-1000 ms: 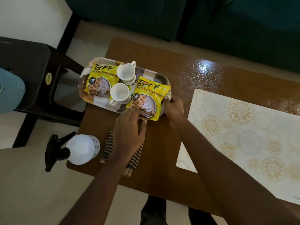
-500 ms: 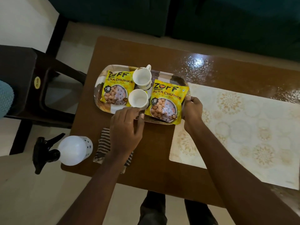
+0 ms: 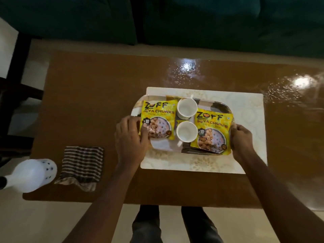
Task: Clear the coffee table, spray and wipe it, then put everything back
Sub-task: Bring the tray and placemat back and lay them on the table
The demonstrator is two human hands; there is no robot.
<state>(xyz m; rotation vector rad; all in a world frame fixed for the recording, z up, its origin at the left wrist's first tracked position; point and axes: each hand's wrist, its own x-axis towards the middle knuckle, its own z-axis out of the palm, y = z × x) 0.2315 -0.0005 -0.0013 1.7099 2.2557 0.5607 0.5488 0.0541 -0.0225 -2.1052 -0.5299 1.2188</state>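
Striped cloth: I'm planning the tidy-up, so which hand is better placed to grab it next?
Left, probably. The left hand holds the tray at its left end, nearest the striped cloth; the right hand holds the opposite end, across the tray.

2 bare forearms (image 3: 105, 199), dark trousers (image 3: 149, 225) (both legs)
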